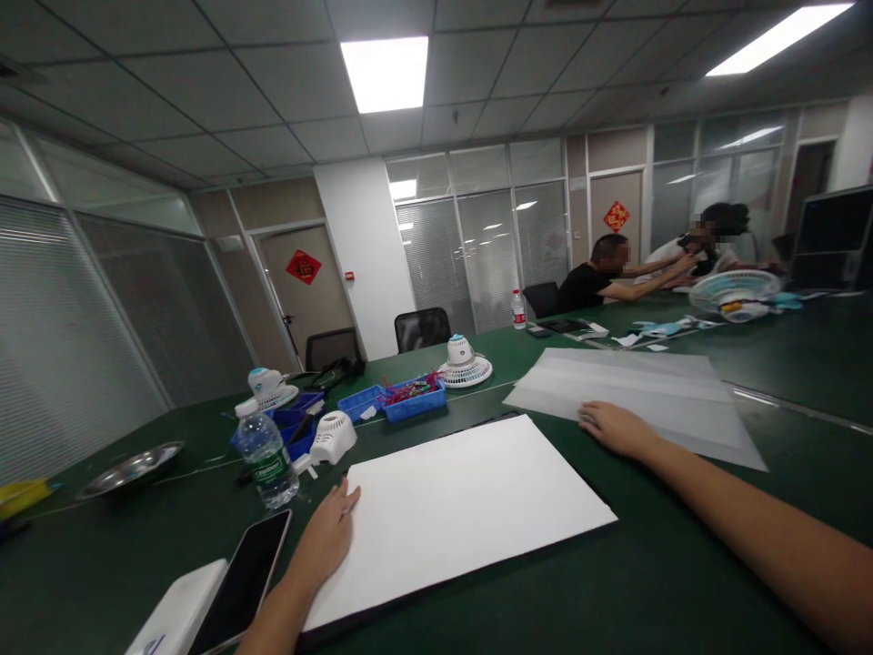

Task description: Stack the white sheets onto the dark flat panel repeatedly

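A white rectangular sheet (464,500) lies over a dark flat backing on the green table in front of me. My left hand (328,537) rests at its left edge, thumb and forefinger apart and touching the sheet. My right hand (617,428) lies palm down on the near left part of a large translucent sheet (655,382), fingers stretched loosely to the left. Small greyish spots show at the fingers of both hands, too small to make out. The two sheets lie side by side with a strip of green table between them.
On my left are a smartphone (245,578), a white box (178,608), a water bottle (268,459) and a metal tray (133,468). Ahead are a blue bin (414,403) of wires and a white fan part (466,364). Two people (587,289) sit at far right.
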The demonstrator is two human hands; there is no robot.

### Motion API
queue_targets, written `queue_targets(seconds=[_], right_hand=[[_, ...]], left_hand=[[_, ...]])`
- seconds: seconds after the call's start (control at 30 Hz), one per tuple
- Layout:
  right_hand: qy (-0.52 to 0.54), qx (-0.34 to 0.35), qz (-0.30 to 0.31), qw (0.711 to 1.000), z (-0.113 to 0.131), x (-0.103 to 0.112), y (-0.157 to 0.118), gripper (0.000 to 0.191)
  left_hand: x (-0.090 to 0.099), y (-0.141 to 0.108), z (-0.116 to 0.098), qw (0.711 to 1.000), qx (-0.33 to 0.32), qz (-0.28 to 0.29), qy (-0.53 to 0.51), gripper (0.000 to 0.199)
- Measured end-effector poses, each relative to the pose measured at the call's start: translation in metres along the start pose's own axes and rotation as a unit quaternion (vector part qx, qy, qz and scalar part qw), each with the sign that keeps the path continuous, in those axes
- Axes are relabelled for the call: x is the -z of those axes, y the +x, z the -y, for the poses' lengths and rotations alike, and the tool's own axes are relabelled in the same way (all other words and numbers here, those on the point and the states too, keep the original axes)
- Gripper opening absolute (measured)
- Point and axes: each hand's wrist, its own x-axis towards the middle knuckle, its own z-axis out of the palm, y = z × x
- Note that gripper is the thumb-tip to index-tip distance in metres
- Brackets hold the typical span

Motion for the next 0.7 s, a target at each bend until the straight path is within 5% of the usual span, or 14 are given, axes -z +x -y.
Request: queue_targets(seconds=[0.17,0.4,0.5,0.7], right_hand=[[-0.033,-0.075,0.013,0.997,-0.019,0.000,-0.001,0.037],[-0.064,-0.109,-0.080,0.989,0.017,0.012,0.000,0.047],[-0.056,-0.040,-0.098,0.993,0.049,0.020,-0.008,0.043],[0.003,0.209,-0.036,0.977,0.130,0.015,-0.036,0.027]], left_hand=[[0.008,-0.004,-0.011,0.999,0.011,0.008,0.044,0.054],[0.014,-0.007,-0.020,0.998,0.014,0.025,0.062,0.058],[0.013,-0.006,-0.020,0.997,0.027,0.019,0.064,0.056],[0.020,-0.008,-0.020,0.998,0.052,-0.013,-0.021,0.050]])
